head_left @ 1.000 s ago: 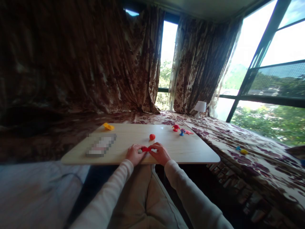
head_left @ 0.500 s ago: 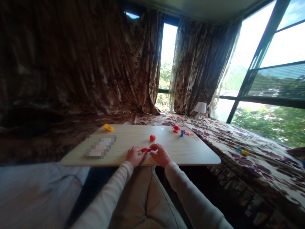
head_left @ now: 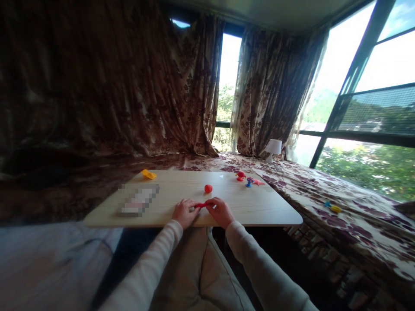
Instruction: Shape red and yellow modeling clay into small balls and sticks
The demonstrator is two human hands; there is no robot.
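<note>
Between my two hands, close to the near edge of the table, is a thin red strip [head_left: 201, 205] that looks like modelling clay. My left hand [head_left: 185, 213] pinches its left end, with the wrist low over the table's edge. At the other end, the fingertips of my right hand [head_left: 221, 212] are closed on the strip. Just beyond my hands, a red ball [head_left: 208, 188] of similar material rests on the pale wooden table [head_left: 259, 207].
A yellow lump [head_left: 148, 174] lies at the far left, behind a blurred-out flat box [head_left: 138, 201]. At the far right stand a red figure [head_left: 240, 176], a blue figure [head_left: 249, 182] and a red star-like piece [head_left: 258, 182]. A white lamp [head_left: 274, 147] stands beyond, on patterned cloth.
My right hand's fingers have closed onto the right end of the red strip, where they were more spread before. The left hand has barely moved.
</note>
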